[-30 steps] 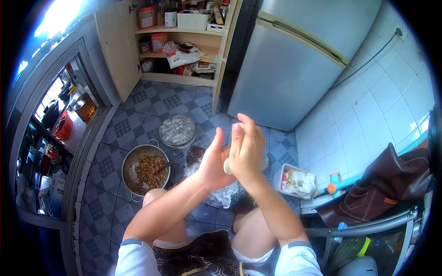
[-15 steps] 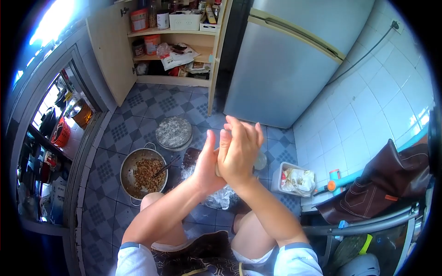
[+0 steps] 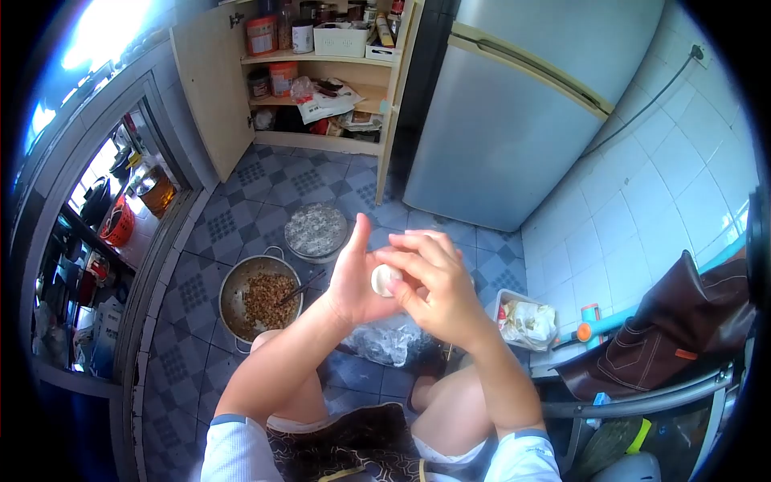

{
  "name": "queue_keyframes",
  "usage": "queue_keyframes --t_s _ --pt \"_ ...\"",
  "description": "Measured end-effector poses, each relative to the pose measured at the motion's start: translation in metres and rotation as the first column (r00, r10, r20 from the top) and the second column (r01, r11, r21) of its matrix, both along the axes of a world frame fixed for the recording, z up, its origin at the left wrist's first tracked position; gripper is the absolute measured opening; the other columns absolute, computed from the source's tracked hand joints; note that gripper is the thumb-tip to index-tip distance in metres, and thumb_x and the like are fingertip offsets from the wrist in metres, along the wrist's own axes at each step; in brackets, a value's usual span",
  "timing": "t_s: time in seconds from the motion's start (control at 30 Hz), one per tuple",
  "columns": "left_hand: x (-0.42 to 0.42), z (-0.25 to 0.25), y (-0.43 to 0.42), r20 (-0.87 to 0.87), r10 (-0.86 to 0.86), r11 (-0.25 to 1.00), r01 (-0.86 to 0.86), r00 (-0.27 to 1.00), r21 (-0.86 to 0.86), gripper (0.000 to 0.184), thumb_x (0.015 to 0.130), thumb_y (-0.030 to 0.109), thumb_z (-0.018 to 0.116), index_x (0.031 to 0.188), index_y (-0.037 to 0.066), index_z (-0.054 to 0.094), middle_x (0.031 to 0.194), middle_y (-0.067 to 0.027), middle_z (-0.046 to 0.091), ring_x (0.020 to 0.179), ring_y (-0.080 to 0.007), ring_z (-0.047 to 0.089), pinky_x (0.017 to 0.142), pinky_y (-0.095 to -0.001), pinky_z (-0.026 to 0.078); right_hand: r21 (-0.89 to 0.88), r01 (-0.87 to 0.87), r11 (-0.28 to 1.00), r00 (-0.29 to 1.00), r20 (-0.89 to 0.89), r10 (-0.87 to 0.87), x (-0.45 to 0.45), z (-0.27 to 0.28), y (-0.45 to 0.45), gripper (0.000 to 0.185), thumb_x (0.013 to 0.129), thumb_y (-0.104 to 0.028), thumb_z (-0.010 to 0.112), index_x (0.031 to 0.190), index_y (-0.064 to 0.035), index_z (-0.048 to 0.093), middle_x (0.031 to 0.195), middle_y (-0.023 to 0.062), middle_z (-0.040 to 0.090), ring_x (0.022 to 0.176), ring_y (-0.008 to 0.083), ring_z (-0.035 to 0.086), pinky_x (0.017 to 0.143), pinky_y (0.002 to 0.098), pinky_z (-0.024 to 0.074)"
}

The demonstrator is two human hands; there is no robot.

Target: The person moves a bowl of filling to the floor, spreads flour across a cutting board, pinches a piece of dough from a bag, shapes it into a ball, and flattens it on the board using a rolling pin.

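Note:
A small round white piece of dough (image 3: pixel 385 280) rests on the palm of my left hand (image 3: pixel 356 281), whose thumb is stretched upward and away. Over it, my right hand (image 3: pixel 434 285) is curved, with its thumb and fingertips on the dough's right side. Below my hands, crumpled clear plastic (image 3: pixel 389 344) lies on a low surface, partly hidden. To the left stands a metal pot (image 3: pixel 231 301) of brown chopped filling (image 3: pixel 269 300) with dark chopsticks (image 3: pixel 303 286) in it. Behind my left hand is a round flour-dusted board or lid (image 3: pixel 316 230).
An open cabinet (image 3: pixel 317 145) with jars and packets stands ahead, beside a grey refrigerator (image 3: pixel 514 120). A white bin (image 3: pixel 502 321) holding a plastic bag is at the right, near a brown leather-like bag (image 3: pixel 650 337). An oil bottle (image 3: pixel 152 189) stands at the left.
My hands were pressed together with the dough mostly hidden between them. They have opened apart, and my right fingers have shifted onto the now visible dough. The camera view has shifted slightly.

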State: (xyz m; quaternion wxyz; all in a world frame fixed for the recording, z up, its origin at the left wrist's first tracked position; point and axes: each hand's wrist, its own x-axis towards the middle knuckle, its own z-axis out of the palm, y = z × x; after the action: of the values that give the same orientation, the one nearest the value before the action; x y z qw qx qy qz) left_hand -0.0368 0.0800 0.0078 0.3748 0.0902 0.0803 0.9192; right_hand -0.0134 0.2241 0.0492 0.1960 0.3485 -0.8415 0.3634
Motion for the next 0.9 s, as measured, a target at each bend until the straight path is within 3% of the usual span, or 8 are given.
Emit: queue_keyframes --t_s 0.27,0.33,0.43,0.53,0.57,0.63,0.77,0.9 --pt "-0.013 -0.015 0.002 -0.072 -0.063 0.993 0.056 0.995 -0.103 0.104 0.087 0.081 0.024 0.143 -0.006 0.033 0.140 -0.0221 0.045 0.133 -0.0340 0.043 0.113 -0.0500 0.032 -0.073 -0.024 0.997 0.995 0.090 0.031 0.001 -0.010 0.005 0.024 0.071 -0.002 0.079 0.085 -0.0032 0.059 0.107 0.0094 0.064 0.103 0.0290 0.057 0.086 0.0387 0.0491" --pt "-0.016 -0.008 0.001 0.044 0.119 0.904 -0.090 0.992 -0.417 0.087 0.097 0.067 0.023 0.147 -0.004 0.028 0.143 -0.0248 0.041 0.129 -0.0342 0.045 0.111 -0.0492 0.033 -0.118 0.002 0.993 0.991 0.133 0.013 -0.001 -0.019 0.007 0.022 0.072 -0.006 0.079 0.083 -0.0040 0.060 0.095 0.0083 0.064 0.096 0.0266 0.057 0.081 0.0375 0.0475" --pt "-0.032 -0.018 -0.009 0.246 0.438 0.763 -0.214 0.864 -0.609 0.060 0.103 0.045 0.029 0.138 -0.003 0.036 0.135 -0.0229 0.048 0.122 -0.0355 0.050 0.108 -0.0488 0.037 -0.093 0.083 0.992 0.983 0.172 -0.066 -0.006 -0.037 0.014 0.020 0.074 -0.010 0.078 0.083 -0.0044 0.061 0.086 0.0058 0.063 0.085 0.0244 0.058 0.075 0.0369 0.0464" --pt "-0.039 -0.020 -0.029 0.179 0.525 0.709 -0.310 0.832 -0.634 0.050 0.103 0.038 0.030 0.129 -0.001 0.043 0.123 -0.0217 0.055 0.111 -0.0326 0.057 0.095 -0.0459 0.045 0.044 0.088 0.995 0.874 0.476 -0.099 -0.019 -0.090 0.024 0.021 0.076 -0.014 0.078 0.091 -0.0034 0.066 0.087 0.0080 0.066 0.083 0.0177 0.063 0.075 0.0318 0.0489" --pt "-0.038 -0.020 -0.033 0.180 0.529 0.707 -0.314 0.829 -0.634 0.050 0.103 0.038 0.030 0.129 -0.001 0.043 0.123 -0.0217 0.055 0.111 -0.0326 0.057 0.095 -0.0459 0.045 0.044 0.083 0.996 0.874 0.477 -0.094 -0.023 -0.109 0.024 0.021 0.076 -0.014 0.078 0.091 -0.0034 0.066 0.087 0.0080 0.066 0.083 0.0177 0.063 0.075 0.0318 0.0489" --pt "-0.036 -0.017 -0.041 0.097 0.547 0.655 -0.353 0.832 -0.668 0.043 0.102 0.034 0.032 0.124 0.000 0.047 0.122 -0.0192 0.056 0.110 -0.0298 0.057 0.099 -0.0439 0.044 0.092 -0.036 0.995 0.711 0.702 -0.039 -0.029 -0.145 0.021 0.022 0.076 -0.018 0.075 0.089 -0.0039 0.064 0.079 0.0096 0.066 0.077 0.0228 0.064 0.071 0.0350 0.0490" --pt "-0.024 -0.009 -0.059 0.110 0.517 0.668 -0.320 0.849 -0.672 0.040 0.102 0.032 0.033 0.121 0.001 0.049 0.117 -0.0172 0.058 0.106 -0.0274 0.058 0.096 -0.0414 0.046 0.268 -0.173 0.948 0.675 0.733 -0.084 -0.043 -0.217 -0.009 0.025 0.072 -0.018 0.077 0.087 -0.0027 0.065 0.076 0.0085 0.067 0.071 0.0210 0.065 0.066 0.0346 0.0499" --pt "-0.019 -0.011 -0.075 0.062 0.510 0.673 -0.353 0.858 -0.650 0.036 0.101 0.027 0.034 0.117 0.001 0.053 0.110 -0.0147 0.062 0.101 -0.0253 0.060 0.093 -0.0398 0.048 0.111 -0.076 0.991 0.547 0.836 -0.052 -0.054 -0.310 -0.046 0.025 0.070 -0.016 0.081 0.086 -0.0032 0.066 0.075 0.0072 0.067 0.069 0.0182 0.065 0.065 0.0326 0.0508"
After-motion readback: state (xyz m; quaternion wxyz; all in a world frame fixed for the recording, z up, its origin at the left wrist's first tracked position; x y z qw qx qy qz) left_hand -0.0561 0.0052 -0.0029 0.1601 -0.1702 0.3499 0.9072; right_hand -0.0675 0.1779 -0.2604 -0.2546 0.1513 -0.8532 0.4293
